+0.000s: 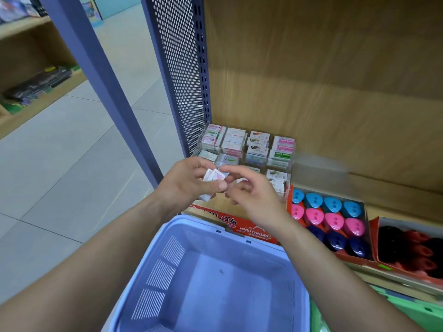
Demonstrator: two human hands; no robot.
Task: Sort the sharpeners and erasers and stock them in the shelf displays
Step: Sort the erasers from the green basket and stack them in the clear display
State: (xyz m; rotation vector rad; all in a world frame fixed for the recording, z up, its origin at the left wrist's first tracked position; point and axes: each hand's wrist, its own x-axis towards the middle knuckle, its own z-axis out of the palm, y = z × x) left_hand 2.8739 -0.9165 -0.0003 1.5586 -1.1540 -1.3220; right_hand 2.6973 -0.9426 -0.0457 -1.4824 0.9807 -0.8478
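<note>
My left hand grips a small bunch of wrapped white erasers in front of the shelf. My right hand is beside it, its fingertips pinching the top edge of one of those erasers. Behind the hands stands a clear stepped display with compartments of boxed erasers. To its right a red cardboard tray holds rows of blue, pink and navy sharpeners. Further right is another red tray with dark and red sharpeners.
A light blue plastic basket sits below my forearms, its inside bare. A red "Hard Eraser" box lies on the shelf edge behind it. A blue perforated metal upright bounds the shelf on the left. Green plastic shows at lower right.
</note>
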